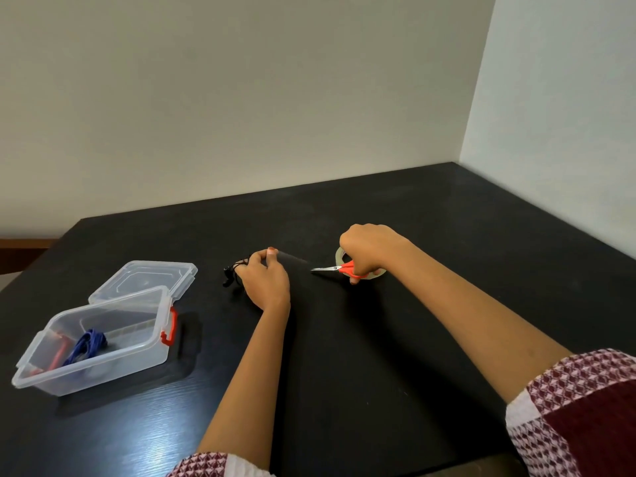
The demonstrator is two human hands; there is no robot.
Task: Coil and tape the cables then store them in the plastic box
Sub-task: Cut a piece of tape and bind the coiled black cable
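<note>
One blue cable [86,346] in plastic box [144,342]

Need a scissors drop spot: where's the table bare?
Bare: far table behind the hands; right of the right arm; near side between box and left arm. Crowded: mid-table row of cable, left hand, tape, scissors, right hand; box and lid at left.

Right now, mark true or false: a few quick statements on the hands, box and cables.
1. The right hand grips orange scissors. True.
2. The plastic box is closed. False: it is open, and its lid sits behind it.
3. A blue cable lies in the box. True.
4. The left hand is empty. False: it holds a black cable.
5. The tape roll is in the box. False: it is by the right hand.
</note>
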